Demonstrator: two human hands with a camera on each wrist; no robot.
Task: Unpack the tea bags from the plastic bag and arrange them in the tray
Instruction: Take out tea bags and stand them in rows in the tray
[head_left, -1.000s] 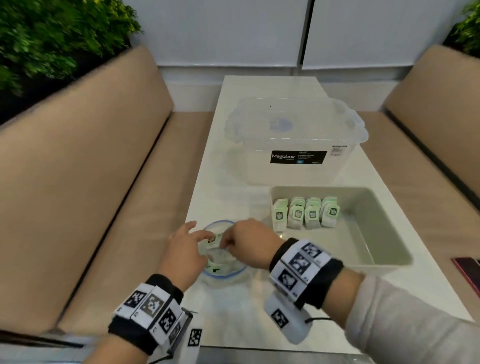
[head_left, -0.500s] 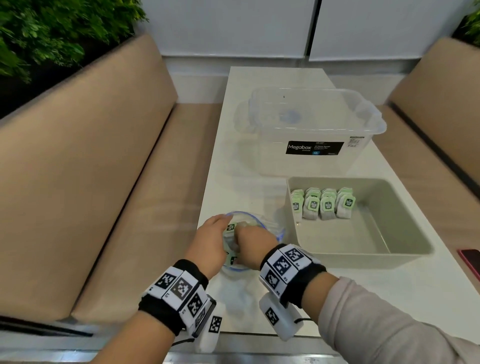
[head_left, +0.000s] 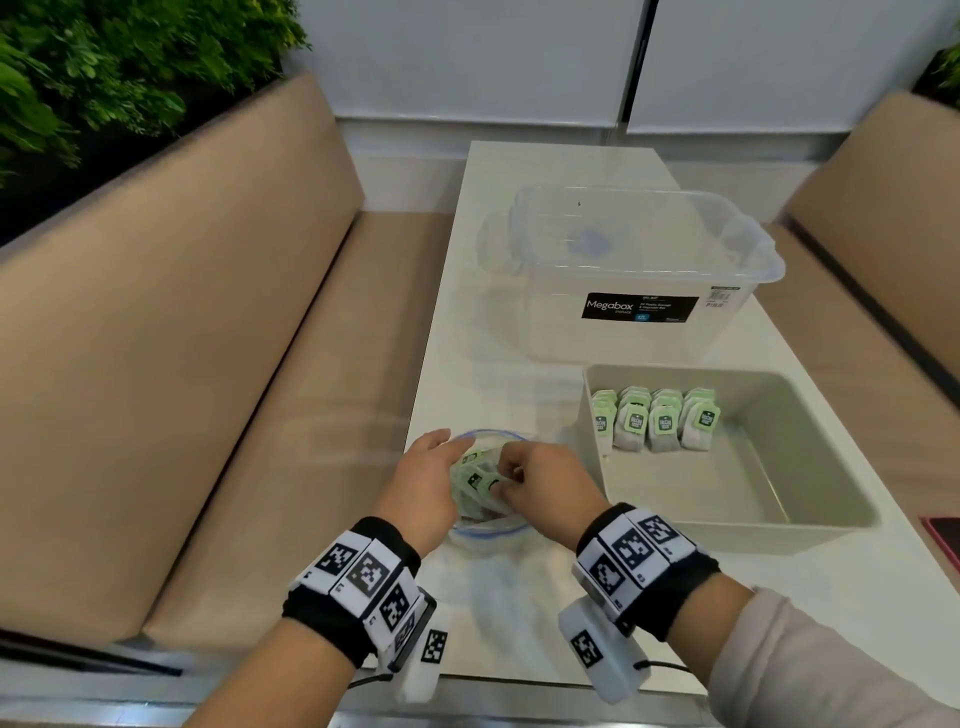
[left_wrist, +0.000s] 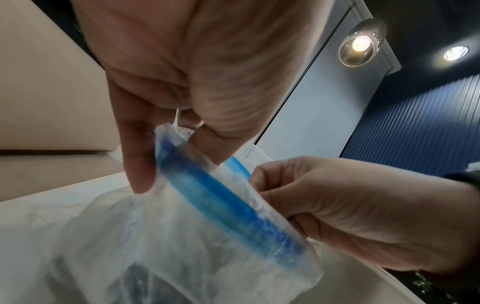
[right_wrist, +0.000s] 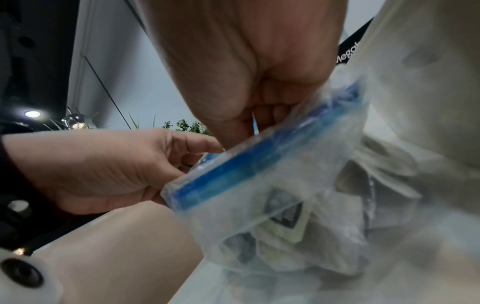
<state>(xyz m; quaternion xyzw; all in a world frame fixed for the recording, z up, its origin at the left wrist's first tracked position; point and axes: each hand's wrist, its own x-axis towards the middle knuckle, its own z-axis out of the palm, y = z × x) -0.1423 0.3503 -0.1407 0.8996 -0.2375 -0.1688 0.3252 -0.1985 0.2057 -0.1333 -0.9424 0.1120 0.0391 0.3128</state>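
Left hand (head_left: 427, 483) pinches the zip-lock plastic bag (head_left: 485, 525) rim at lower centre, holding its mouth wide so the right hand (head_left: 545, 480) can pinch a tea bag (head_left: 475, 479) inside; the grey tray (head_left: 810, 499), right of centre, holds rows.

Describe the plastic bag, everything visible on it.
The plastic bag is a clear, thin, crinkled zip bag with a blue closure strip along its mouth. It sits on the white table near the front edge, left of the grey tray, mouth open and facing up. The left hand pinches the rim on one side; the right hand reaches into the mouth with curled fingers. Green-tagged tea bags lie jumbled inside.
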